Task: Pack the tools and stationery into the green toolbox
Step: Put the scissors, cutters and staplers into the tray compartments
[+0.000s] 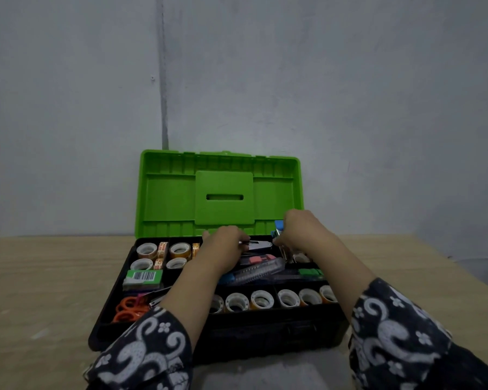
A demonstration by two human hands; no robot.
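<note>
Nearest, rolls of tape (261, 299) and orange scissors (128, 308) already fill the green toolbox (221, 192), which sits open mid-tabletop against the far edge. Farther in, the left hand (223, 246) pinches a metal clip (258, 244) and the right hand (299, 229) grips a blue stapler (278, 230); packing looks nearly done.

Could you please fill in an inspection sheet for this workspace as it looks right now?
Surface: light wooden table, bare where visible.
Job's things: green toolbox open, lid upright; tape rolls in tray compartments; orange scissors front left; clear utility knife in the middle.
Clutter: nothing seen.
Grippers: left hand holds a silver tool; right hand grips a blue-handled tool.
Cables: nothing seen.
Surroundings: grey wall.
</note>
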